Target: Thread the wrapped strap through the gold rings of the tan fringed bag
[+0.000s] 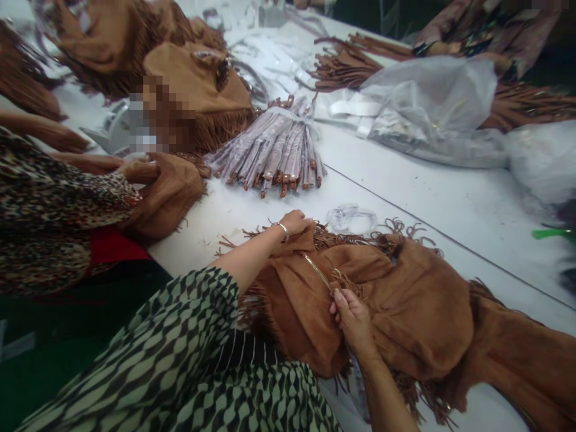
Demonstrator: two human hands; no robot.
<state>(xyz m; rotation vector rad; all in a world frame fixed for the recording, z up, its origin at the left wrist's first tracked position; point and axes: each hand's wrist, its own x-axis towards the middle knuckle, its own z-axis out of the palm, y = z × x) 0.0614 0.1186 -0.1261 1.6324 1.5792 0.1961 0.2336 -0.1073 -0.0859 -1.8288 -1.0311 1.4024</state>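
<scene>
Through the head camera I see the left hand (294, 222), a silver bracelet (284, 232) at its wrist, with its grip closed on the upper edge of a fringed brown suede piece (299, 294) that lies on a white worktop (378, 189) in front of the wearer. The right hand (353, 315) works lower down, thumb and fingers pinched together on the same piece, at the near end of a gold zipper (316, 271) that runs between the two hands. More brown suede (423, 312) bunches just beside the right hand; I cannot tell whether it belongs to the same piece. Near the fringe I pick out a small clear plastic packet (353, 217), and beyond it a tied bundle of plastic-wrapped straps (281, 147). At left, a co-worker in a speckled sleeve (67, 198) handles another brown suede piece (173, 195); across the worktop, a second person (533, 36) sits behind a translucent bag (436, 90).
</scene>
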